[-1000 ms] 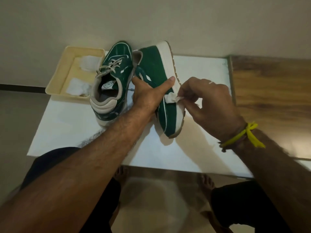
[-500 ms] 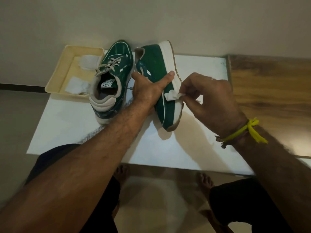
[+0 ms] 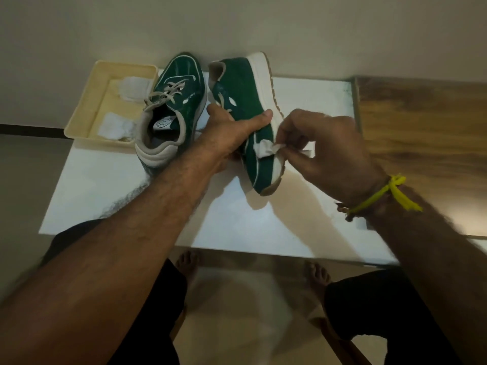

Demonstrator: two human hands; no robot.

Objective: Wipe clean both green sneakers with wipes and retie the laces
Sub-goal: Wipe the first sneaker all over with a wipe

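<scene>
**Held sneaker, wipe on its side panel**

Right hand [image 3: 324, 151]: right of centre; fingertips pinch a crumpled white wipe [image 3: 266, 149], which is pressed on the green side of the held sneaker [image 3: 247, 111]. A yellow band [image 3: 384, 193] is tied at the wrist.

Left hand [image 3: 232, 130]: centre of frame; grips the held sneaker across its middle, thumb lying over the green side panel, fingers hidden behind the shoe.

Held sneaker: tipped on its side, white sole facing the right of the frame. Long axis runs from upper centre down toward the lower right; which end is the toe cannot be told. The lower end is at or just above the white bench [image 3: 110, 185]; contact cannot be told.

Second sneaker [image 3: 174, 101]: just left of the held one, upright on the bench, toe toward the top of the frame, heel toward the bottom, pale laces loose over the tongue.

Tray [image 3: 87, 106]: cream, upper left, touching or just beside the second sneaker; holds two white wipes [image 3: 116, 126].

Wooden surface [image 3: 421, 122]: right edge, adjoining the bench.
</scene>
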